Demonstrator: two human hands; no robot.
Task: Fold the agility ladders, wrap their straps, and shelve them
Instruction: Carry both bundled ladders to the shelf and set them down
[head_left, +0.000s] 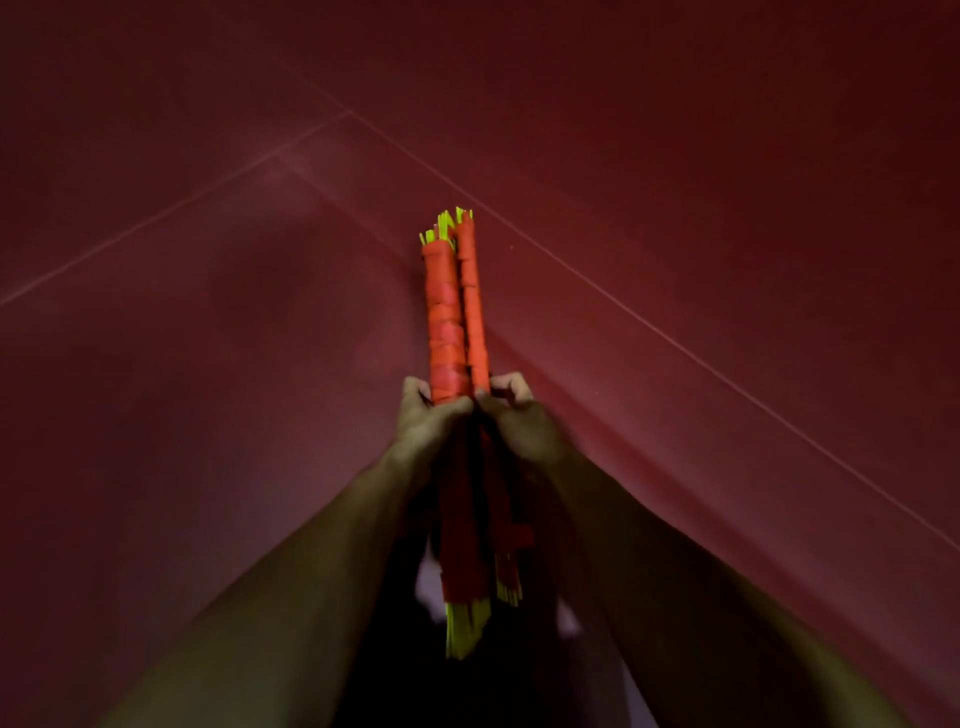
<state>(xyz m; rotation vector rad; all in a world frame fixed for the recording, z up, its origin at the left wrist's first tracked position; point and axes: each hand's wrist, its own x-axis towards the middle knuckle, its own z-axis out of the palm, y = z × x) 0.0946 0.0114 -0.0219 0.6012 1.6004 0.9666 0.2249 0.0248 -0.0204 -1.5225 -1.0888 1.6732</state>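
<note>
Gripping two strap-wound ladder bundles (454, 317), left hand (428, 421), right hand (519, 421).

- Left hand (431, 423): bare, with nothing worn on it. The knuckles show as a row of low bumps, and dim light hides finer detail.
- Right hand (519, 423): bare as well, its edges smeared by blur.
- Left forearm (311, 571): uncovered along all its visible length and smooth in outline.
- Right forearm (675, 571): uncovered in the same way.
- Dark shape (519, 686) between the forearms: too dim to tell whether it is clothing.
</note>
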